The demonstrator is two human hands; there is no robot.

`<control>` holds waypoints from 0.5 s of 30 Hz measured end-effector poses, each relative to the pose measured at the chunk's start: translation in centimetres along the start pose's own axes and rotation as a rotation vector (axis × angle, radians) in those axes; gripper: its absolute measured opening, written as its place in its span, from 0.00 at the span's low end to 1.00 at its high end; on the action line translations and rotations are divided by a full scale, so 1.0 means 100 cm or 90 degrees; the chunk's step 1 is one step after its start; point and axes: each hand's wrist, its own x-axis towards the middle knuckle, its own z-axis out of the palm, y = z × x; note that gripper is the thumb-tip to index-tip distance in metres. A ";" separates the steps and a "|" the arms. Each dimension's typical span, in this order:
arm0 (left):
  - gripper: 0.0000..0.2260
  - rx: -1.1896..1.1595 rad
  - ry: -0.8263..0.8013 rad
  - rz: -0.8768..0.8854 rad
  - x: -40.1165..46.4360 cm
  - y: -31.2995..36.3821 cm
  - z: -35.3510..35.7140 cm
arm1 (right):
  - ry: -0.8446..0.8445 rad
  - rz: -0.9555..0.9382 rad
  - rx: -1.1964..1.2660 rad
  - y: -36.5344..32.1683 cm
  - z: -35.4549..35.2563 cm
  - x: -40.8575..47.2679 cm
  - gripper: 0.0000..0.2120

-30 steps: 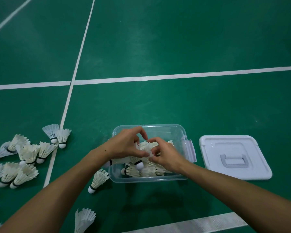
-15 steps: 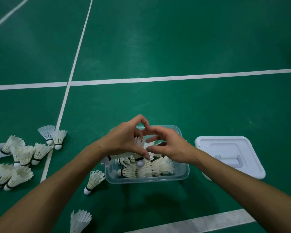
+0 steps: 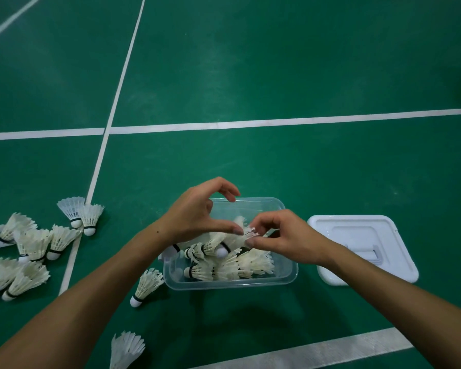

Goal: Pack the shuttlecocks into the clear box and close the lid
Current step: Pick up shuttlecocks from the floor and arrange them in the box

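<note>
The clear box (image 3: 230,282) sits on the green court floor (image 3: 277,62) in the lower middle of the frame, its lid off, with several white feather shuttlecocks (image 3: 240,265) lying jumbled inside. Both hands hover over its open top. The right hand (image 3: 285,237) pinches the feather tips of one shuttlecock (image 3: 230,242) between thumb and fingers; its cork points down toward the pile. The left hand (image 3: 197,215) meets it from the left, the thumb tip touching the same feathers and the forefinger arched above the far rim, the other fingers loosely curled; whether this grip truly closes on the feathers I cannot tell.

Just right of the box lies the white lid (image 3: 362,249), flat on the floor with its handle showing. One loose shuttlecock (image 3: 145,286) rests against the box's lower left corner, another (image 3: 125,348) near the bottom edge. A scattered heap of shuttlecocks (image 3: 30,249) fills the left edge of the frame. White court lines (image 3: 250,123) cross the floor above.
</note>
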 end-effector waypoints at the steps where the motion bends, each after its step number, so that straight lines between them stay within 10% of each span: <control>1: 0.26 0.014 0.013 -0.010 0.001 -0.002 0.001 | 0.038 0.003 -0.037 0.004 -0.003 -0.004 0.05; 15: 0.30 0.267 -0.212 -0.209 -0.001 -0.044 0.046 | 0.158 0.099 -0.363 0.024 0.019 -0.002 0.03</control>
